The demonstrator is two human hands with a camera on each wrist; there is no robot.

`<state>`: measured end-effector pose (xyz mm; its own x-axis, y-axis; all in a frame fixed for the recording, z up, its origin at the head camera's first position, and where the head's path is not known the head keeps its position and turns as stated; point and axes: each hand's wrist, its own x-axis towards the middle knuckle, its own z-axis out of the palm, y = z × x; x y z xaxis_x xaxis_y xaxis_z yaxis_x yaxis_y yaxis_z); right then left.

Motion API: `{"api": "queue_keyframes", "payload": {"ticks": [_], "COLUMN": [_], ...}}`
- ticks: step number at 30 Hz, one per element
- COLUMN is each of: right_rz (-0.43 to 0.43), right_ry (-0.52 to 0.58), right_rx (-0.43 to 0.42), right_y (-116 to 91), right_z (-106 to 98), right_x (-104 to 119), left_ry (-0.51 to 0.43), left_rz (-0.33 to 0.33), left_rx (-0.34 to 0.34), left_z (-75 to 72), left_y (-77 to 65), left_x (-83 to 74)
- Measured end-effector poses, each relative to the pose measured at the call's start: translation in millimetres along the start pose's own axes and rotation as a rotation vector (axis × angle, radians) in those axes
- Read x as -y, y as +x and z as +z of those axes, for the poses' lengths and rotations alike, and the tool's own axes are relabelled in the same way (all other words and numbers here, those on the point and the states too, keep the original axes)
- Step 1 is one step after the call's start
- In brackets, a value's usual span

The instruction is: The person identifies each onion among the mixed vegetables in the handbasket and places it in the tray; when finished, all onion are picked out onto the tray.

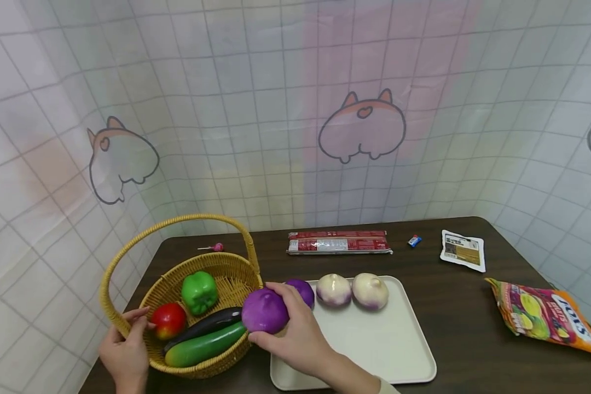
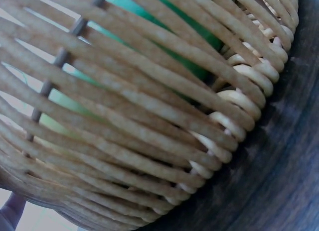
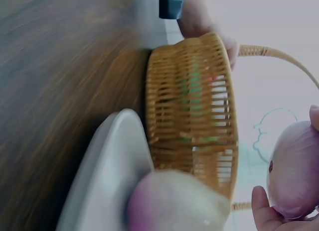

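My right hand (image 1: 302,334) grips a purple turnip (image 1: 265,311) between thumb and fingers, at the right rim of the wicker basket (image 1: 221,364) in the head view. Seen from the right wrist, this turnip (image 3: 295,171) looks paler and streaked. My left hand (image 1: 128,350) holds the basket's left rim beside the foot of its arched handle. Inside the basket lie a red and yellow fruit (image 1: 169,321), a green bell pepper (image 1: 199,293), a dark eggplant (image 1: 204,330) and a green zucchini-like vegetable (image 1: 207,346). The left wrist view is filled by the basket's woven side (image 2: 149,106).
Right of the basket, a white tray (image 1: 374,350) bears two pale turnips (image 1: 333,290) and a purple one (image 1: 302,290), partly hidden. Behind are a lollipop (image 1: 218,247), long red packets (image 1: 339,242) and a small blue wrapped sweet (image 1: 414,241). A white packet (image 1: 463,250) and a candy bag (image 1: 546,317) lie right.
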<state>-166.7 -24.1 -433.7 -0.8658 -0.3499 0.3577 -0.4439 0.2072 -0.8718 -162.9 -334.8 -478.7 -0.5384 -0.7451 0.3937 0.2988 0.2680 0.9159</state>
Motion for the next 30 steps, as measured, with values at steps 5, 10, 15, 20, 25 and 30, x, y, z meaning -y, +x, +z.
{"api": "queue_keyframes", "payload": {"ticks": [5,10,15,20,25,30], "right_rz": [-0.015,0.003,0.024,0.011,-0.038,-0.085], "right_ry": [-0.014,-0.054,-0.101,-0.133,-0.163,-0.198], "right_rx": [-0.044,-0.083,-0.131,-0.16,-0.169,-0.203], "right_y": [-8.0,-12.7,-17.7,-23.8,-30.7,-35.9], "right_z": [-12.3,-23.5,-34.8,-43.5,-50.7,-57.4], "right_x": [-9.2,-17.4,-24.7,-30.3,-35.6,-42.9], "left_ry": [0.021,0.047,0.068,0.083,0.064,0.038], "left_rz": [0.009,0.0,-0.001,0.011,0.006,-0.002], "left_rx": [0.006,0.004,0.004,0.006,0.002,-0.005], "left_z": [-2.1,-2.4,-2.1,-1.9,-1.3,-1.0], "left_y": [2.7,2.4,2.3,1.8,0.7,1.4], "left_x": [2.8,3.5,3.8,3.4,1.9,1.5]}}
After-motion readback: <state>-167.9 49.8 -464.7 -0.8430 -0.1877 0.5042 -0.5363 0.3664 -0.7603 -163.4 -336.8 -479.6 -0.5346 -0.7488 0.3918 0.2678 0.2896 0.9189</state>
